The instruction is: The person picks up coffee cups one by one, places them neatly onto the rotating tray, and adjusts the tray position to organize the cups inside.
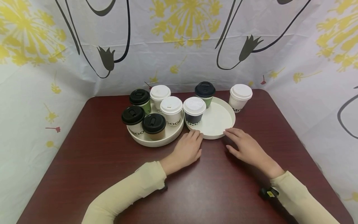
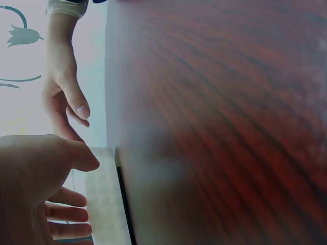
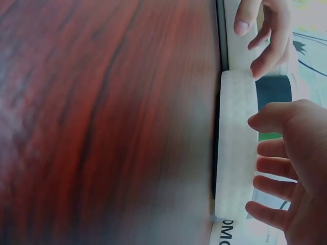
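My left hand (image 1: 186, 147) is at the front left rim of the right-hand white round tray (image 1: 219, 123), its fingertips close to the rim. On the other side, the fingers of my right hand (image 1: 247, 148) reach the tray's front right edge, thumb apart. In the right wrist view the fingers stretch loosely over the tray wall (image 3: 237, 148). Two cups stand on this tray: a dark paper cup with a white lid (image 1: 194, 112) at the left and a green cup with a black lid (image 1: 205, 93) behind. Neither hand holds a cup.
A second white tray (image 1: 151, 143) sits at the left, bearing several lidded cups, among them a brown cup (image 1: 154, 127) and a white cup (image 1: 171, 111). Off the trays, another white cup (image 1: 240, 98) stands at the right. A patterned cloth (image 1: 179, 62) hangs behind the dark wooden table (image 1: 92, 155).
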`<action>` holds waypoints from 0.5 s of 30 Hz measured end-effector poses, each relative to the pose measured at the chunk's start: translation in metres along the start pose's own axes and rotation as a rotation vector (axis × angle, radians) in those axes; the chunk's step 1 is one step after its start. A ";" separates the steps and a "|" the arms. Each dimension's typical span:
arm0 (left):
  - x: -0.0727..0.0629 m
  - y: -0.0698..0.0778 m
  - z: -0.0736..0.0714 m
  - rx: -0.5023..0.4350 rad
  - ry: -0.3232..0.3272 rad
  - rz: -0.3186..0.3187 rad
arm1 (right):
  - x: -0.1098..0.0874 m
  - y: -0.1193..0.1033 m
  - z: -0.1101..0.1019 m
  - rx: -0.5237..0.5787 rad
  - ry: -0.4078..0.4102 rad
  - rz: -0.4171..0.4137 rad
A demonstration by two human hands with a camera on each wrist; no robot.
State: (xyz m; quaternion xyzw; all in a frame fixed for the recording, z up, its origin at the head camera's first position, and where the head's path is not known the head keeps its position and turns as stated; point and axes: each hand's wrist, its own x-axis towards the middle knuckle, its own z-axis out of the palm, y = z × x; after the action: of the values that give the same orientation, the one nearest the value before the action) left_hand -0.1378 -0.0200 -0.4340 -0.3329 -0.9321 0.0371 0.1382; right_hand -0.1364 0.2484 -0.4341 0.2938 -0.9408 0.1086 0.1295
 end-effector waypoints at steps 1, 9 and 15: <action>0.000 0.000 0.000 0.006 0.001 -0.001 | 0.000 0.000 0.000 -0.002 0.001 0.002; 0.001 0.005 0.002 0.044 -0.011 0.026 | 0.000 -0.005 0.001 -0.001 -0.024 -0.004; 0.001 0.005 -0.001 0.056 -0.010 0.027 | 0.000 -0.003 -0.002 0.004 -0.020 -0.011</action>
State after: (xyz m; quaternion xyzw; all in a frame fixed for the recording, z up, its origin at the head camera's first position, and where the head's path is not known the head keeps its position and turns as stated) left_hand -0.1350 -0.0159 -0.4333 -0.3413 -0.9267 0.0668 0.1424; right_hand -0.1350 0.2466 -0.4317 0.3004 -0.9402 0.1068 0.1202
